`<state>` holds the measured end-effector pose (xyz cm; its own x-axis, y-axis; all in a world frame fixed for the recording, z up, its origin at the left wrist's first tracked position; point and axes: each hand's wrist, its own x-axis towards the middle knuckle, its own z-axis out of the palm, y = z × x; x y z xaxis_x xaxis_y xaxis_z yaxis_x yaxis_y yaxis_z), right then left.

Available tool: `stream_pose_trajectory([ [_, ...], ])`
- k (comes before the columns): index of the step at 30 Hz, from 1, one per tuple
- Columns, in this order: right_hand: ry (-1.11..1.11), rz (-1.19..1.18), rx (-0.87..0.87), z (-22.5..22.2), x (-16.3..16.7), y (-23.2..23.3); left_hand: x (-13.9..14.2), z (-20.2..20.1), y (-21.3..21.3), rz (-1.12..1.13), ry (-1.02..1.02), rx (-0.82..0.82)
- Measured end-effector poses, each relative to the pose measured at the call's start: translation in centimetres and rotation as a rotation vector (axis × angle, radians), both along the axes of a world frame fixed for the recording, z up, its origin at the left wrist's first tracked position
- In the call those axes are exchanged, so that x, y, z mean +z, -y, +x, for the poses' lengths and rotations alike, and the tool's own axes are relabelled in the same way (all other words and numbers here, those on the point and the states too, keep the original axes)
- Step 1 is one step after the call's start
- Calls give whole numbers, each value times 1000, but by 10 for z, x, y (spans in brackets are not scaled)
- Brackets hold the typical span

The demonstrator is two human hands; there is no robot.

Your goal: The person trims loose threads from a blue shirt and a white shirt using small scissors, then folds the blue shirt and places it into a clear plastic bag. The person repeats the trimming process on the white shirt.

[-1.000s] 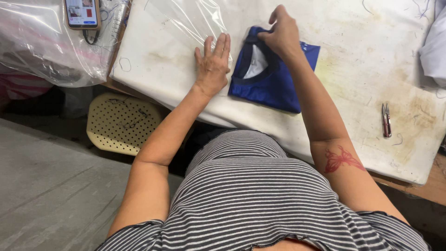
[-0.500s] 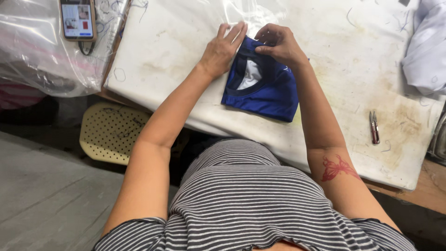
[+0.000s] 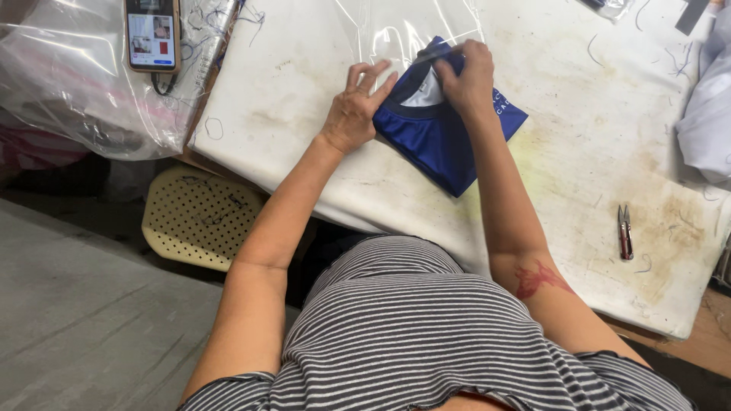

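A folded blue shirt (image 3: 442, 141) with a white inner collar lies on the stained white table (image 3: 579, 160). A clear plastic bag (image 3: 396, 30) lies flat just beyond it, its mouth at the shirt's top edge. My left hand (image 3: 356, 110) rests with spread fingers on the shirt's left side by the collar. My right hand (image 3: 468, 76) pinches the top edge of the shirt together with the bag's opening.
A phone (image 3: 152, 34) lies on a big bundle wrapped in clear plastic (image 3: 84, 91) at the left. Small thread snips (image 3: 625, 232) lie on the table at the right. White cloth (image 3: 708, 122) sits at the right edge. A perforated yellow stool (image 3: 198, 217) stands under the table.
My left hand has slid from the bare table onto the shirt's collar side. My right hand has closed on the shirt's top edge at the bag's mouth.
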<state>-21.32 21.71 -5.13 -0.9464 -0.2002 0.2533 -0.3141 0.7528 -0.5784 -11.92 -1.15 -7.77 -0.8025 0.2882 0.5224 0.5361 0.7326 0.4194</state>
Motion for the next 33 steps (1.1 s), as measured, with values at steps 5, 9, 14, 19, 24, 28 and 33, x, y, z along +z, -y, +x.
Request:
stream_pose_trajectory([
  [5, 15, 308, 429, 91, 11, -12, -18, 15, -13, 231, 33, 294],
  [9, 50, 482, 503, 110, 1, -5, -30, 15, -19, 338, 154, 333],
  [14, 50, 476, 442, 73, -18, 23, -32, 14, -18, 382, 168, 308],
  [19, 88, 467, 419, 36, -25, 69, -29, 9, -15, 399, 117, 352],
  [24, 80, 443, 449, 11, -14, 113, -29, 1, -11, 431, 117, 478],
  [28, 54, 455, 647, 2, 14, 95, -30, 2, -11, 693, 120, 608],
  [33, -348, 219, -75, -40, 32, 33, -31, -7, -9, 1024, 556, 641],
])
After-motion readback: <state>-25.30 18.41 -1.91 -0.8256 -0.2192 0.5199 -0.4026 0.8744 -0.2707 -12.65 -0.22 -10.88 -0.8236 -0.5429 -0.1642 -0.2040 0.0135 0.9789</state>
